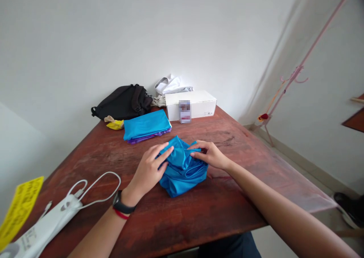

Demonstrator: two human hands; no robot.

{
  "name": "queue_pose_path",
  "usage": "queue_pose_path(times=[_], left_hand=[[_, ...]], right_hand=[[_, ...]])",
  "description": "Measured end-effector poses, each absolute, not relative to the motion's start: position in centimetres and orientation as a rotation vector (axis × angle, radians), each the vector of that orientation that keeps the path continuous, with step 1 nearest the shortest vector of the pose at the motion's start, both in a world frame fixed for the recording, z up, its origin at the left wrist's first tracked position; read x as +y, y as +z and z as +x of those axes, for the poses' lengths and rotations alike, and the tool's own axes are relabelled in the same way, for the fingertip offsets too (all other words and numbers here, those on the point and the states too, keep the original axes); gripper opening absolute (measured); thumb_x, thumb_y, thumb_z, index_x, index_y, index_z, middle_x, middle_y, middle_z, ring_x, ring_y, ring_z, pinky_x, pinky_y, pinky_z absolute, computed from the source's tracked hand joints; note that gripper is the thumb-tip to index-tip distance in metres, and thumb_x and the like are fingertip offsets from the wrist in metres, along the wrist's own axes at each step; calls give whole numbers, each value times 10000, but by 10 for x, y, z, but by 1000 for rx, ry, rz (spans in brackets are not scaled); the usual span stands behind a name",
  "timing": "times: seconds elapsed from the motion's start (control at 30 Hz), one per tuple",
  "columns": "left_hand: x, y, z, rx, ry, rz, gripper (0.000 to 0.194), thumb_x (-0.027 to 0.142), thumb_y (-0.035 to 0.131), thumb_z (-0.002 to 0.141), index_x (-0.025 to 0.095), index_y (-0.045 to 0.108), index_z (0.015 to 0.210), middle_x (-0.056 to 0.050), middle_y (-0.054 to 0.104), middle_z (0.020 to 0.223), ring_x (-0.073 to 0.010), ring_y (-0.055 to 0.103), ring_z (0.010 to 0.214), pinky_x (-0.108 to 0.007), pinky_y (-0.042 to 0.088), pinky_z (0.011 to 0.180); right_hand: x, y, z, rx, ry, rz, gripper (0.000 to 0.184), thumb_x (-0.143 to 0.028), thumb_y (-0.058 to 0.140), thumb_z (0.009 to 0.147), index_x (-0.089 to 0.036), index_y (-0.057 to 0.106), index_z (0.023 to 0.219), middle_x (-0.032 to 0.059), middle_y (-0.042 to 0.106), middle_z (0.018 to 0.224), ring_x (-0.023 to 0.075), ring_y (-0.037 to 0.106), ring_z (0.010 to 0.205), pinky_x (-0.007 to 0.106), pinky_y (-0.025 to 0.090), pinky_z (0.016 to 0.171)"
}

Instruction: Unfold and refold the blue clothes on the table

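A crumpled bright blue cloth (182,172) lies in the middle of the dark red wooden table (222,205). My left hand (149,170) rests on its left side, fingers stretched out flat across the fabric. My right hand (209,153) is at the cloth's upper right edge, fingers curled and pinching a fold of the blue fabric. A black band and a red cord sit on my left wrist.
A folded blue cloth on a purple one (146,126) lies farther back. Behind are a black bag (122,102), a white box (190,104), white fabric (170,85) and a yellow item (115,124). A white device with cable (57,216) and yellow paper (19,208) sit left.
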State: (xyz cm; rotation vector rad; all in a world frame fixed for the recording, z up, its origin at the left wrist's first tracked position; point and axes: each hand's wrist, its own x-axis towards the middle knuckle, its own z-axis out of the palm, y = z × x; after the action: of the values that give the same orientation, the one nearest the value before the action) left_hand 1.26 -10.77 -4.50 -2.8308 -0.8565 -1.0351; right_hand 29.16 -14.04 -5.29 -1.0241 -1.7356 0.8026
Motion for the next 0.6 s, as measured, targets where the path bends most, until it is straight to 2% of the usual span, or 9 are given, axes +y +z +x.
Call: queue_pose_path(times=[0.07, 0.17, 0.23, 0.4, 0.53, 0.6], left_hand=[[-111, -46, 15, -770, -968, -2909, 426, 122, 590, 920, 320, 665, 1290, -52, 616, 1388, -282, 531, 1286, -503, 457, 1066], [-115, -43, 15, -799, -1049, -2990, 311, 176, 579, 942, 293, 729, 1189, -52, 725, 1217, -278, 591, 1216, -483, 464, 1043], [-117, -40, 13, -902, -1200, -3033, 279, 219, 559, 953, 263, 747, 1154, -67, 753, 1139, -273, 638, 1151, -446, 481, 1021], [-123, -31, 12, -1374, -1624, -2974, 231, 330, 618, 909, 226, 791, 1022, -89, 771, 1079, -297, 708, 998, -364, 527, 896], [-126, -28, 14, -1522, -1667, -3027, 244, 379, 613, 913, 206, 784, 936, -58, 775, 933, -270, 699, 866, -308, 515, 782], [-127, -30, 17, -1558, -1635, -3062, 252, 397, 623, 903, 191, 765, 874, -45, 751, 837, -234, 669, 763, -278, 490, 692]], right_hand=[[-142, -53, 289, -1767, 771, -1006, 270, -432, 724, 864, -212, 782, 1009, 68, 736, 965, 248, 678, 937, 390, 551, 873], [-144, -52, 287, -1678, 840, -995, 259, -426, 713, 872, -219, 782, 1012, 58, 721, 955, 224, 681, 861, 358, 585, 778], [-144, -51, 287, -1569, 901, -981, 277, -433, 711, 868, -212, 780, 1021, 53, 703, 958, 198, 679, 796, 312, 598, 690], [-142, -52, 286, -1429, 956, -976, 294, -442, 720, 853, -198, 779, 1006, 36, 711, 914, 171, 694, 691, 292, 604, 647], [-143, -54, 282, -1396, 905, -1031, 348, -406, 716, 867, -208, 701, 1153, -12, 666, 717, 170, 690, 623, 277, 578, 588], [-146, -53, 279, -1325, 948, -991, 436, -387, 742, 848, -237, 612, 1236, -37, 644, 712, 167, 682, 622, 285, 582, 590]])
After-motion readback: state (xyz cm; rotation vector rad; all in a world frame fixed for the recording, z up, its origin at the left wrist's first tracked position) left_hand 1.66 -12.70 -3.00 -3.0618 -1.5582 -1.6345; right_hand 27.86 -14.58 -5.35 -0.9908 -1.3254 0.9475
